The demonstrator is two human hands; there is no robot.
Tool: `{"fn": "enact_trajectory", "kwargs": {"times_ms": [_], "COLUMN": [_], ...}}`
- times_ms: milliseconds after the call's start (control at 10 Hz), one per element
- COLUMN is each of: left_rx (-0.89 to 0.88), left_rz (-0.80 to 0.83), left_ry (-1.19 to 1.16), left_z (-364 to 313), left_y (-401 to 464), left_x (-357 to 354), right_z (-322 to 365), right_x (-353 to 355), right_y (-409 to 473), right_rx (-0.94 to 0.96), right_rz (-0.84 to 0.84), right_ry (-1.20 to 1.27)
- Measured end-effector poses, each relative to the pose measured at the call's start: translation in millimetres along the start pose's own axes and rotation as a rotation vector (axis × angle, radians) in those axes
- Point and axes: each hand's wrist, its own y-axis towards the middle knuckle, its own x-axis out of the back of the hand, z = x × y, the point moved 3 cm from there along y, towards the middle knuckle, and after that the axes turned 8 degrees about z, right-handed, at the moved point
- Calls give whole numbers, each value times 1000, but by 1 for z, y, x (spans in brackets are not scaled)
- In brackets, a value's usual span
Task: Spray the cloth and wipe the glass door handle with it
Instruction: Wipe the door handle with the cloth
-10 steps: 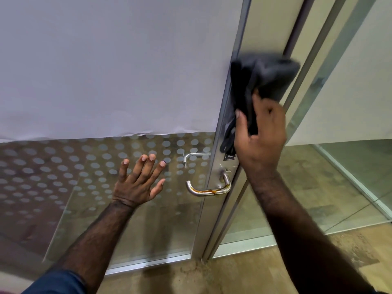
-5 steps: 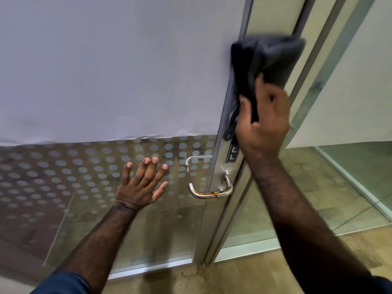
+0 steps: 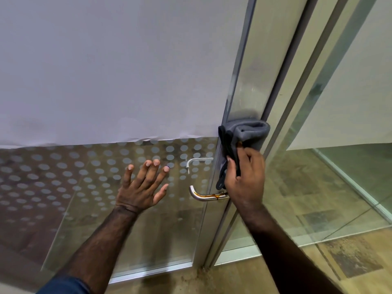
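Note:
My right hand (image 3: 244,177) grips a folded grey cloth (image 3: 248,134) and presses it against the metal door stile (image 3: 248,81), just above the lever. The steel door handle (image 3: 201,196) sticks out to the left below my right hand and carries a brown streak along its top. My left hand (image 3: 144,185) lies flat on the dotted glass door (image 3: 84,177) with its fingers spread, left of the handle. A second handle (image 3: 197,162) shows through the glass on the far side. No spray bottle is in view.
White film (image 3: 106,71) covers the upper glass. To the right stand a fixed glass panel (image 3: 318,177) and its metal frame (image 3: 297,92). Tan tiled floor (image 3: 318,272) lies below, with dirt at the foot of the door.
My right hand has brought the cloth down the stile from high up to just above the handle. My left hand stays flat on the glass.

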Motion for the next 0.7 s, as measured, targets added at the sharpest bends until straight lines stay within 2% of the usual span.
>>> {"fn": "enact_trajectory", "kwargs": {"times_ms": [300,400,500,600,700], "left_rx": [10,14,15,16,19], "left_rz": [-4,-11,-18,-15,-8], "left_ry": [-4,-10,-14,-12,-6], "left_z": [-1,-1,-1,0,0], "left_y": [-4,-3,-2,-2,-3], "left_x": [-3,-2,-1,-1,-2], "right_z": [40,43,36,19,3], "right_x": [52,61,56,40,17], "right_y": [149,172,157,107,44], "right_rx": [77,84,75,25,-80], "right_rz": [-293,-351,-337,-229,-52], "right_ry": [77,68,73,77,92]}}
